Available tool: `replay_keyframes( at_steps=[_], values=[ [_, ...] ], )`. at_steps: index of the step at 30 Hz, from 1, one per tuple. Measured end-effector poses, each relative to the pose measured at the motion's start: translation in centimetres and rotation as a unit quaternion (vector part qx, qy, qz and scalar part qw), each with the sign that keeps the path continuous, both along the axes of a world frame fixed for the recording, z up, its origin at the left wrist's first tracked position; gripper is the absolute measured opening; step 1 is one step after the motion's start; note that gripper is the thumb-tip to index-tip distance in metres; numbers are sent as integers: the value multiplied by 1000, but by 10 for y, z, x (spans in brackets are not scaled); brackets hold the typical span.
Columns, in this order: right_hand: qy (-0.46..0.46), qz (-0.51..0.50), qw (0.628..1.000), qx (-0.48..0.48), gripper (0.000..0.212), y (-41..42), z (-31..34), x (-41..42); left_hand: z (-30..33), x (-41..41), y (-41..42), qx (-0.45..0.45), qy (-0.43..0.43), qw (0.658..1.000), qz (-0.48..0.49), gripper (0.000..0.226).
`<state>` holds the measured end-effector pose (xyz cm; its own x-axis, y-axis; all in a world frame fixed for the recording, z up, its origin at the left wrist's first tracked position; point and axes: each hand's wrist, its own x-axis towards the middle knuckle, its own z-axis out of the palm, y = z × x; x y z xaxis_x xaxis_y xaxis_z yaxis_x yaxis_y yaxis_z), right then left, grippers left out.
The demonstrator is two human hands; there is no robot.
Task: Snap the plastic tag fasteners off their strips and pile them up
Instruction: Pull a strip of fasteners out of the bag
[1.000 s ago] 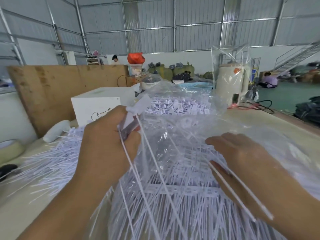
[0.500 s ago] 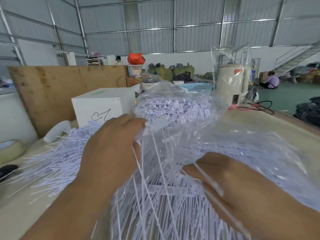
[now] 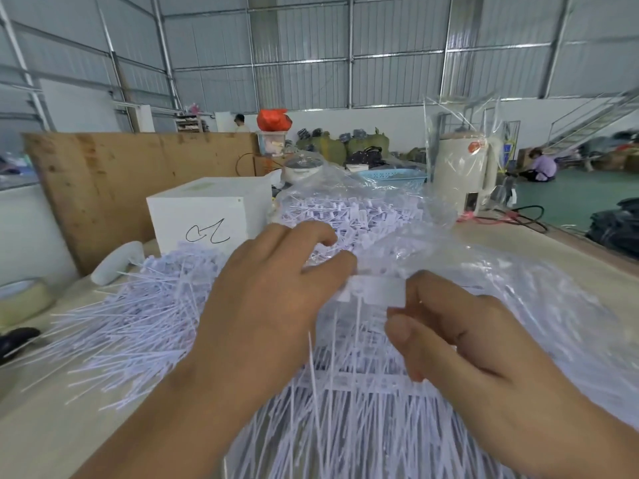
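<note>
A white strip of tag fasteners [image 3: 375,290] was held just above the desk [image 3: 38,433], between the two hands, its thin tails hanging down toward the heap below. The strip's left end was pinched by the curled fingers [image 3: 332,267] of the left hand [image 3: 266,305], and its right end was gripped between the thumb and forefinger of the right hand [image 3: 463,337]. Whether a fastener was being snapped off at that instant could not be told. Directly beneath and beyond the hands, a large stock of fasteners on their strips [image 3: 345,216] was seen lying in and on a crumpled clear plastic bag [image 3: 484,257]. To the left, a wide pile of loose fasteners [image 3: 131,316] was spread on the desk, reaching up to a white box [image 3: 204,212]. The job was judged to be well begun but far from finished: a sizeable pile had been built, yet what looked like more stock was left in the bag. A roll of tape [image 3: 24,299] lay at the desk's left edge, and a pale kettle [image 3: 463,174] stood well behind the bag.
</note>
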<state>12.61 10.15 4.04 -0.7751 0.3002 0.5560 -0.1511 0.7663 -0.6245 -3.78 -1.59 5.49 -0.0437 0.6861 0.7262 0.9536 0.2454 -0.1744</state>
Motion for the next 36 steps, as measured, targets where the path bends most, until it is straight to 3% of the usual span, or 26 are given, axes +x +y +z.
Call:
replay_keyframes(
  at_steps=[4, 6, 8, 9, 11, 13, 16, 18, 19, 22, 23, 24, 27, 30, 32, 34, 36],
  values=[
    [31, -74, 995, -54, 60, -2, -1, -8, -3, 5, 4, 16, 7, 1000, -20, 67],
    [34, -84, 991, -98, 58, -2, 1, -10, -7, 5, 6, 19, 3, 999, -47, 67],
    [37, -84, 987, -132, 53, -1, 4, -9, -13, 2, 9, 37, -79, 992, -95, 64],
    [41, -83, 985, -148, 52, 1, 5, -8, -14, -1, 9, 57, -173, 976, -119, 64],
    [50, -86, 978, -182, 53, 7, 6, -5, -12, -8, 9, 104, -392, 897, -175, 59],
    [52, -71, 969, -229, 50, 9, 6, -4, -9, -16, 7, 124, -515, 818, -223, 41],
    [57, -42, 963, -259, 49, 6, 9, -3, -5, -18, 4, 62, -569, 759, -311, 13],
    [59, -40, 967, -245, 51, 5, 9, -2, -4, -20, 1, 26, -603, 702, -379, 14],
    [57, -37, 969, -235, 51, 5, 10, -1, -3, -22, -1, 10, -628, 656, -419, 17],
    [61, -31, 970, -233, 53, 6, 10, 0, 2, -22, -6, -50, -698, 468, -541, 10],
    [64, -30, 968, -240, 52, 5, 12, 1, 2, -22, -6, -47, -698, 449, -555, 9],
    [66, -31, 967, -243, 52, 6, 12, 2, 0, -22, -5, -24, -691, 477, -542, 12],
    [52, -88, 974, -203, 47, 9, 14, 3, -2, -20, -3, 84, -636, 646, -413, 29],
    [33, -162, 982, -95, 22, 12, 10, 2, -1, -12, -3, 71, -552, 784, -273, 29],
    [13, -203, 979, 22, 25, 10, 4, 2, -2, -3, -3, 12, -504, 836, -217, 22],
    [-4, -213, 973, 91, 60, 7, -3, 2, -4, 5, -2, -25, -467, 860, -205, 18],
    [-13, -161, 987, 17, 79, 0, -4, -2, -8, 11, -1, -29, -441, 869, -222, 27]
  ],
)
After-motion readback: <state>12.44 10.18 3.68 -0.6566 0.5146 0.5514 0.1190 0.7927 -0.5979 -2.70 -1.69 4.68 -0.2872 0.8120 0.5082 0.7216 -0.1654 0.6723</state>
